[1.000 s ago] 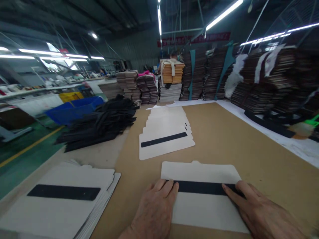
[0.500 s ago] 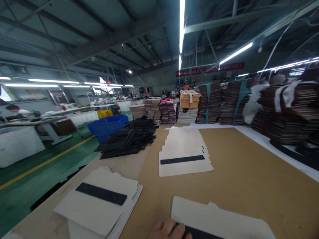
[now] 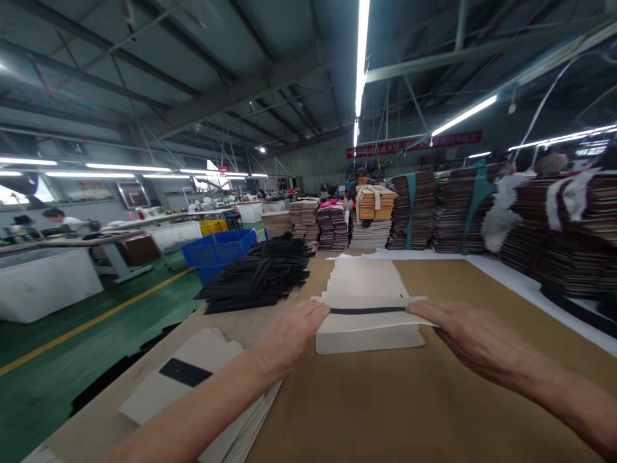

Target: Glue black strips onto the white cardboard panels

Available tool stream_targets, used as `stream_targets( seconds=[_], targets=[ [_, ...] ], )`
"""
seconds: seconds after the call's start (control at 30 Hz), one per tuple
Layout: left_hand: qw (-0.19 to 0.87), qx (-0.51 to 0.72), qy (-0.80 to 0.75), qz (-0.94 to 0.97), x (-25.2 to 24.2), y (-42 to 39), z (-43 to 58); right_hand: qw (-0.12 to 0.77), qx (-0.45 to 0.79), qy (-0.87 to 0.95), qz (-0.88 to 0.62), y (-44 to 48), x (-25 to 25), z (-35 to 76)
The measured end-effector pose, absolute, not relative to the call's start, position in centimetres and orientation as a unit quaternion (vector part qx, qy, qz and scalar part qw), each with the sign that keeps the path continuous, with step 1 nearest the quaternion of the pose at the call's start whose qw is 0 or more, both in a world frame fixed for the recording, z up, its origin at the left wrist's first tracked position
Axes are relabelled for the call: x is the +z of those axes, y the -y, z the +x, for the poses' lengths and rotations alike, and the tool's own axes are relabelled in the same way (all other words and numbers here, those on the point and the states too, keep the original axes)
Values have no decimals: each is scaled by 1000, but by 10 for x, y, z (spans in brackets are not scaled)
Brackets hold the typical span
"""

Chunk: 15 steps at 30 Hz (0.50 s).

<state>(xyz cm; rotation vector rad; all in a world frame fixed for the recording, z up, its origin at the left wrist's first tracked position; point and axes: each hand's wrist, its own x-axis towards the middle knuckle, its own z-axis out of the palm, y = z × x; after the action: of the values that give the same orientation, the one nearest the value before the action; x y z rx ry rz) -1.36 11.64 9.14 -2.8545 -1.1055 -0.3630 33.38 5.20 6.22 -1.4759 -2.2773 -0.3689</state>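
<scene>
Between both hands is a white panel [image 3: 369, 321] with a black strip across it, seen at a low angle and tilted. My left hand [image 3: 294, 329] pinches its left edge, and my right hand [image 3: 460, 329] has hold of the right edge. Just under and behind it lies a row of overlapping white panels [image 3: 365, 276] on the brown board. At lower left, a pile of similar white panels [image 3: 149, 395], the top one with a black strip, is partly covered by my left forearm.
Black fabric pieces [image 3: 255, 273] are heaped at the table's left edge, by blue bins [image 3: 219, 251]. Tall stacks of dark panels [image 3: 412, 209] line the far side. A person [image 3: 362, 177] is behind them; another person [image 3: 58, 217] sits far left. Brown board [image 3: 457, 289] covers the tabletop.
The panel with the black strip, earlier at the lower right under one hand, is now lifted forward over the middle row. Both hands now hold it. The view has shifted slightly.
</scene>
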Motion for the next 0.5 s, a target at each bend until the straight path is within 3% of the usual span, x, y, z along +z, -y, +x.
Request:
stream_targets(
  seconds=[0.23,0.37,0.5],
  targets=[
    [-82,67,393,-913,15,-154,-15,80,42,808,-582,-94,-34,318],
    [-119,103,406,-900,10,-165,-14,76,139,791,-591,-96,-37,336],
    [-98,52,483,-868,7,-180,-1,122,113,737,-655,-116,-38,346]
  ],
)
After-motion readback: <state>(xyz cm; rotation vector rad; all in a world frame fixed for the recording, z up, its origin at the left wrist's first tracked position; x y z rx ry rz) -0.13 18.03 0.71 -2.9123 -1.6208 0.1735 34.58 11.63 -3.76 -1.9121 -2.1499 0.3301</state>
